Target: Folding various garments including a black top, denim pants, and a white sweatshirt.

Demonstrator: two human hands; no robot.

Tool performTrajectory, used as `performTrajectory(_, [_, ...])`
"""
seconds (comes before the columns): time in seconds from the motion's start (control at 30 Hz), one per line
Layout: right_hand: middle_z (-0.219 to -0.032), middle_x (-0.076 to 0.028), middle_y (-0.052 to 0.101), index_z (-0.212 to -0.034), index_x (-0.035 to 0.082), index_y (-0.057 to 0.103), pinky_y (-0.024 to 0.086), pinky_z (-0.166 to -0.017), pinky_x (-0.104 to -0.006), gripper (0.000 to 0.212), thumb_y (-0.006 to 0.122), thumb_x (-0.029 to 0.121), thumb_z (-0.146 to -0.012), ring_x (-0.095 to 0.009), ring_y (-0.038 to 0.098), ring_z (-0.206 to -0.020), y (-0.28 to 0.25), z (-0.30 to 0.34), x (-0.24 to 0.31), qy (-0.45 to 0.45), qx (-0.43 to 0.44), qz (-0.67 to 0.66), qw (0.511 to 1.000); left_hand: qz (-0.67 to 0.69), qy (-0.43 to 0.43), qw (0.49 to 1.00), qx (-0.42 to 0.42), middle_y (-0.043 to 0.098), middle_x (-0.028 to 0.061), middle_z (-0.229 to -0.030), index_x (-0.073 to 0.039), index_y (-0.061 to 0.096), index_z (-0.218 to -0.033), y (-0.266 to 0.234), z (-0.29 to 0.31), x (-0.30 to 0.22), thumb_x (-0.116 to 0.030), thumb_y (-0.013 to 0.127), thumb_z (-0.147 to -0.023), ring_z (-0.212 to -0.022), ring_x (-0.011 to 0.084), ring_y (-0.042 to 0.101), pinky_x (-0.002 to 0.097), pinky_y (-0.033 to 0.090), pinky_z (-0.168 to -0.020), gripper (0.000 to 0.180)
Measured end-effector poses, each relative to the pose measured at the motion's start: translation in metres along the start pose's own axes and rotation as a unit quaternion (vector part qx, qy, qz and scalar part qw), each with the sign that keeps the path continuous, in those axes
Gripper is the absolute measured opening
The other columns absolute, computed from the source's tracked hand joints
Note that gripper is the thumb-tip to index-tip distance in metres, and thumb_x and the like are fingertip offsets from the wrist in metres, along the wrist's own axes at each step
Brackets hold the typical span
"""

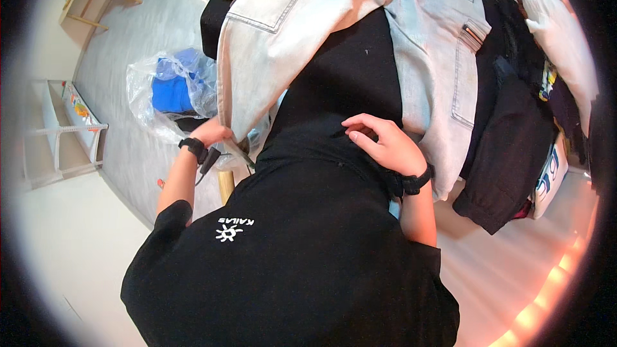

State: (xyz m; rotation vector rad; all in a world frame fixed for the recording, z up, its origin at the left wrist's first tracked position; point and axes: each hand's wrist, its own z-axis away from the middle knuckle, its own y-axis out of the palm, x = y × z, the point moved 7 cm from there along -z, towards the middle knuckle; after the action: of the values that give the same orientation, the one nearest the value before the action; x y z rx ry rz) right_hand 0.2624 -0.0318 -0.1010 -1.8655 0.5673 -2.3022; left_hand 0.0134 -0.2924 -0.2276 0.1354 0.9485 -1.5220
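A pale, light-washed denim garment [437, 45] with stitched patch pockets lies spread before me over black fabric [347, 77], one part down each side. My left hand [213, 132] is closed at the lower left corner of the denim, its fingertips partly hidden by the cloth. My right hand [389, 144] hovers over or rests lightly on the black fabric near my waist, beside the denim's right part. Its thumb and fingers are apart and slightly bent, with nothing seen between them. Both wrists wear black bands.
On the floor to the left is a clear plastic bag [141, 87] with blue contents [172, 93]. Dark clothes [508, 148] and a white garment [556, 32] are piled at the right. A white shelf [71, 130] stands far left; a wooden table [87, 6] is behind it.
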Motion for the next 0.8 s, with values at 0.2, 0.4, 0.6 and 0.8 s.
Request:
performTrajectory(0.2, [-0.095, -0.013, 0.066, -0.109, 0.0, 0.06, 0.049, -0.079, -0.0286, 0.022, 0.058, 0.012, -0.09, -0.018, 0.064, -0.087, -0.026, 0.025, 0.025, -0.013, -0.046, -0.013, 0.999, -0.076, -0.004, 0.995, 0.063, 0.065, 0.0192, -0.103, -0.008, 0.063, -0.11, 0.04, -0.02, 0.053, -0.028, 0.063, -0.077, -0.095, 0.0341, 0.061, 0.0391, 0.048, -0.084, 0.038])
performTrajectory(0.4, [-0.095, -0.011, 0.067, -0.107, -0.001, 0.061, 0.049, -0.083, -0.029, 0.02, 0.057, 0.004, -0.088, -0.017, 0.064, -0.09, -0.08, 0.07, 0.04, 0.0, -0.221, -0.044, 0.974, -0.153, -0.009, 0.983, 0.098, 0.064, 0.0224, -0.107, -0.002, 0.06, -0.114, 0.053, -0.029, 0.087, -0.026, 0.065, -0.073, -0.102, 0.035, 0.06, 0.0401, 0.047, -0.086, 0.048])
performTrajectory(0.6, [-0.122, -0.015, 0.053, -0.12, 0.001, 0.052, 0.044, -0.093, -0.0342, 0.039, 0.062, 0.006, -0.082, -0.026, 0.052, -0.113, -0.107, 0.129, 0.022, 0.053, -0.405, 0.204, 0.89, -0.283, 0.072, 0.942, 0.166, 0.066, 0.0211, -0.102, -0.003, 0.063, -0.109, 0.058, -0.022, 0.059, -0.033, 0.061, -0.076, -0.097, 0.0351, 0.063, 0.0405, 0.048, -0.083, 0.045])
performTrajectory(0.8, [-0.121, -0.015, 0.055, -0.125, 0.002, 0.05, 0.04, -0.097, -0.0347, 0.047, 0.063, 0.007, -0.081, -0.025, 0.053, -0.114, -0.129, 0.127, 0.061, 0.023, -0.333, 0.181, 0.925, -0.306, 0.103, 0.935, 0.147, 0.066, 0.0202, -0.086, 0.0, 0.066, -0.093, -0.044, -0.035, -0.015, -0.023, 0.055, -0.077, -0.084, 0.0306, 0.064, 0.0395, 0.048, -0.076, 0.03])
